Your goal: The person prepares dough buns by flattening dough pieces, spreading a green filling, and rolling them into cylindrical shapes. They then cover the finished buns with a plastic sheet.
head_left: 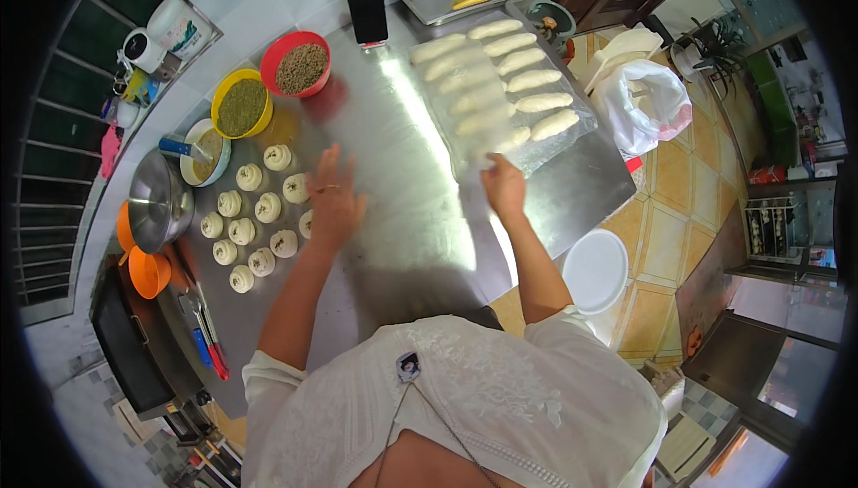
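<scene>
Left hand (332, 195) lay flat, fingers spread, on the steel table (393, 220), just right of the coiled dough rounds (255, 220). Right hand (504, 186) pinched the near edge of the clear plastic sheet (554, 144) covering the oblong dough loaves (505, 77) at the table's far right. Red bowl (297, 63) and yellow bowl (241, 104) sat beyond the rounds.

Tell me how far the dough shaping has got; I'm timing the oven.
Done: about ten long loaves lie in two rows under a clear sheet. In hand: the right hand touches that sheet's near edge, and the left hand is spread beside the dough rounds. Left: about a dozen rounds remain unshaped.
</scene>
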`<state>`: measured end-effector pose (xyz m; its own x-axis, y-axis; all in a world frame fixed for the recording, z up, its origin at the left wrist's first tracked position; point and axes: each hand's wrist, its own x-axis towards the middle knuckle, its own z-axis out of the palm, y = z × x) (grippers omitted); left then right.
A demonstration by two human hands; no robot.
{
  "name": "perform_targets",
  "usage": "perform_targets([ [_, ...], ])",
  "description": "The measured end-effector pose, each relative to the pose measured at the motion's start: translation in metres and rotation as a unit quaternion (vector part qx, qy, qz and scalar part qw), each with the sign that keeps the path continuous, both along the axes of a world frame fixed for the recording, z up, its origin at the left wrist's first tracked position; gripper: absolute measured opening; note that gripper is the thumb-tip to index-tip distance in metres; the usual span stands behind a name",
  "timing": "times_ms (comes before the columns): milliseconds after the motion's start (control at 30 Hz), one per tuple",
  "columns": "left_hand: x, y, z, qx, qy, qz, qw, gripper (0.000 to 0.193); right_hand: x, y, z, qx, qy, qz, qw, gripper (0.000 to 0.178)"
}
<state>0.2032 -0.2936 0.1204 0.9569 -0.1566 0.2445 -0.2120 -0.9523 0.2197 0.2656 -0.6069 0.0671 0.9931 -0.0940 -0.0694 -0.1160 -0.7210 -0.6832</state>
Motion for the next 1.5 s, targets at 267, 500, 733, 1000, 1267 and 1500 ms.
perform_targets([
  [267,0.049,-0.094,0.047,0.194,-0.03,-0.202,0.959,0.071,-0.033,0.056,0.044,-0.105,-0.175,0.32,0.925,0.028],
  [500,0.07,-0.077,0.015,0.172,0.03,-0.077,0.982,0.073,0.008,0.001,0.038,0.013,-0.137,0.115,0.984,0.055],
  [733,0.069,-0.061,0.001,0.127,0.102,0.067,0.984,0.079,0.05,0.026,-0.015,-0.039,0.019,0.24,0.97,0.016],
  [1000,0.101,-0.009,-0.01,0.073,0.021,0.113,0.991,0.078,0.154,-0.127,0.014,-0.121,-0.067,-0.08,0.987,0.016],
  [1267,0.218,-0.013,-0.065,-0.112,0.044,0.059,0.991,0.071,0.014,-0.114,0.015,-0.002,-0.046,-0.065,0.997,0.034],
  [1500,0.332,-0.037,-0.112,-0.234,0.065,0.04,0.969,0.053,-0.047,-0.05,-0.054,0.26,0.087,-0.11,0.956,0.028],
])
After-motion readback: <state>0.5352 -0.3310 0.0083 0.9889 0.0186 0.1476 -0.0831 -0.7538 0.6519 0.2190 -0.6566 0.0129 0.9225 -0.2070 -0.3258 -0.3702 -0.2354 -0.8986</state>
